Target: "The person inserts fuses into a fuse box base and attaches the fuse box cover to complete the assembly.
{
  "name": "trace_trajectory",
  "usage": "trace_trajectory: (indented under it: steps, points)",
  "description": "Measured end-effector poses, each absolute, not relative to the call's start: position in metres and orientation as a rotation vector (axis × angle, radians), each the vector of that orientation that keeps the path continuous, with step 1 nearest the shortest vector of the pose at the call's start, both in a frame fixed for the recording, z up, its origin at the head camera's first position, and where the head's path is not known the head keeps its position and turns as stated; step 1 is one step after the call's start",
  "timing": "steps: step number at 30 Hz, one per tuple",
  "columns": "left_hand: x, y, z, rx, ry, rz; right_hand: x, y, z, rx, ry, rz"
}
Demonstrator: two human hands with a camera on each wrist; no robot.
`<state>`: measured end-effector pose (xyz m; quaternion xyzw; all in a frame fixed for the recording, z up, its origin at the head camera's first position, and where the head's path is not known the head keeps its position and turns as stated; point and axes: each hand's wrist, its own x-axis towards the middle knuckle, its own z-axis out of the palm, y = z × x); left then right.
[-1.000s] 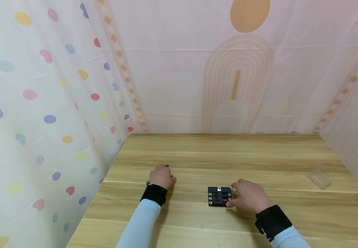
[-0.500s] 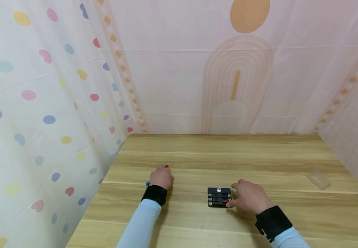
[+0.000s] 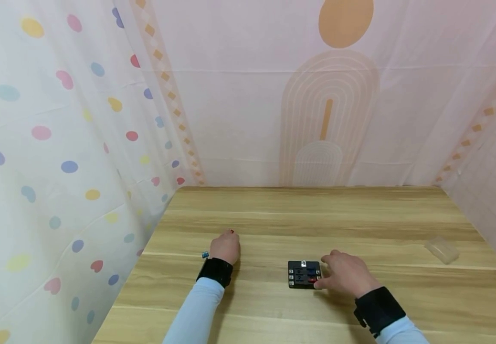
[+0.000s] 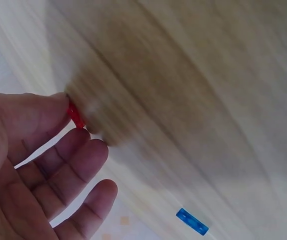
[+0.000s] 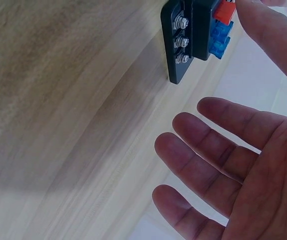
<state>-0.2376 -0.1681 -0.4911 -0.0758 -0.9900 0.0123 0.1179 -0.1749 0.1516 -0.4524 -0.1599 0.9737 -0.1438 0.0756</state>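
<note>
The person's left hand [image 3: 225, 247] is turning slightly since the earlier view, its thumb no longer jutting out to the side, while the right hand [image 3: 345, 274] is staying where it was. That seems to mean the small red fuse [image 4: 76, 115] is now being secured: the left thumb and a fingertip are pinching it, low over the wooden table [image 3: 269, 229]. The other left fingers are curving loosely beside it. A loose blue fuse [image 4: 192, 221] is lying near, past the little finger. To that hand's right, well apart, the black fuse block [image 3: 299, 276] is lying flat. The right thumb is touching its near right corner, by a seated red fuse [image 5: 224, 12], while the right fingers are spreading apart, holding nothing. Farther right, a clear case [image 3: 442, 250] is resting.
</note>
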Motion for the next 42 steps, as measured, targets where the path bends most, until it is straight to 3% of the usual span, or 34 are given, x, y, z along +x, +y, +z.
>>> trace_trajectory:
  steps: [15, 27, 42]
  points:
    - [-0.2375, -0.1683, -0.4924, -0.142, -2.9, 0.008, -0.1732, 0.1524, -0.4518, -0.493, 2.923, -0.444]
    - [-0.2394, -0.1647, -0.4874, -0.281, -2.947, 0.019, -0.1728, 0.1517, -0.4509, -0.497, 2.925, -0.424]
    - [-0.2379, -0.1624, -0.4862, -0.095, -2.992, 0.023, -0.1739, 0.1522, -0.4537, -0.497, 2.922, -0.431]
